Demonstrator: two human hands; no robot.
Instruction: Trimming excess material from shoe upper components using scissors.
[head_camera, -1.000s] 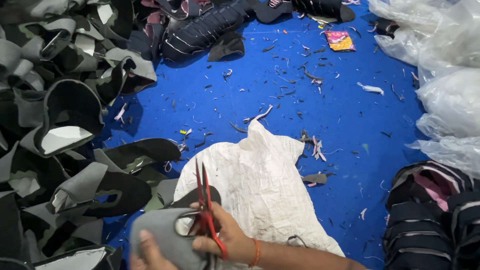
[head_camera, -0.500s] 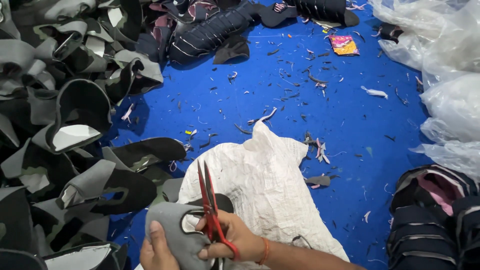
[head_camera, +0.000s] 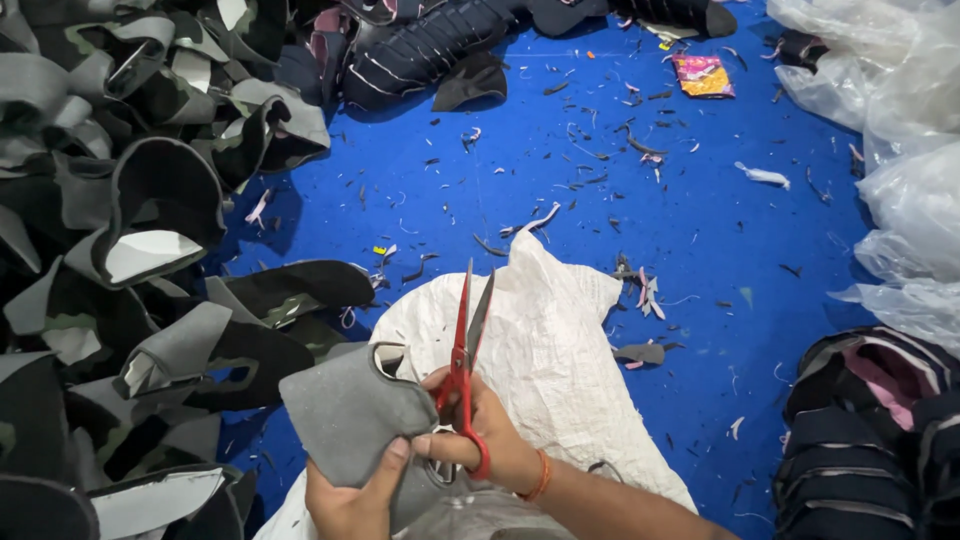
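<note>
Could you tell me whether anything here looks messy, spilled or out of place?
Yes. Small dark and pale offcuts lie scattered all over the blue floor, thickest beyond the white woven sack. A bright printed wrapper lies loose among them. The grey fabric piece and red scissors in the hands look normal.

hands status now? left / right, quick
Left hand: closed, gripping the grey fabric piece.
Right hand: closed on the red scissors, blades open.
</note>
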